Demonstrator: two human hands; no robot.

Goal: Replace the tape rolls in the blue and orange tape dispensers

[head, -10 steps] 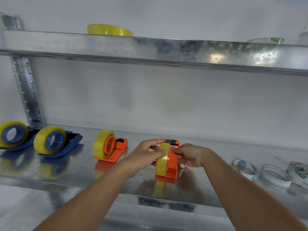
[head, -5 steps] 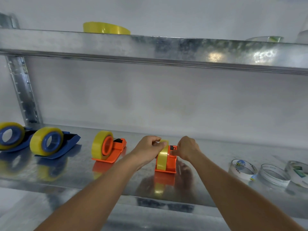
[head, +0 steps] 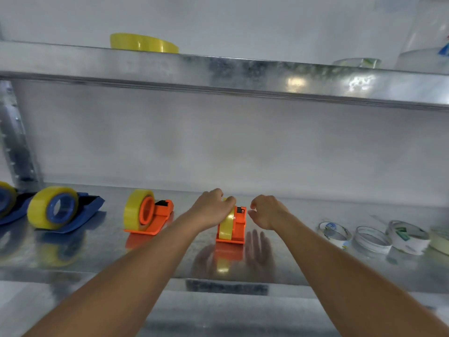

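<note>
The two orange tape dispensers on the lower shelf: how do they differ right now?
The left orange dispenser stands side-on, its roll's orange hub facing the camera; the middle orange dispenser stands end-on, showing its roll's yellow edge. No hand touches the left orange dispenser; the left hand grips the roll on the middle orange dispenser, and the right hand hovers just beside it. Both hold yellow rolls and rest on the lower shelf.

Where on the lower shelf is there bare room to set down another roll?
Bare metal lies between the right hand and the empty cores, and along the shelf's front edge. The left end is crowded with blue dispensers.
</note>
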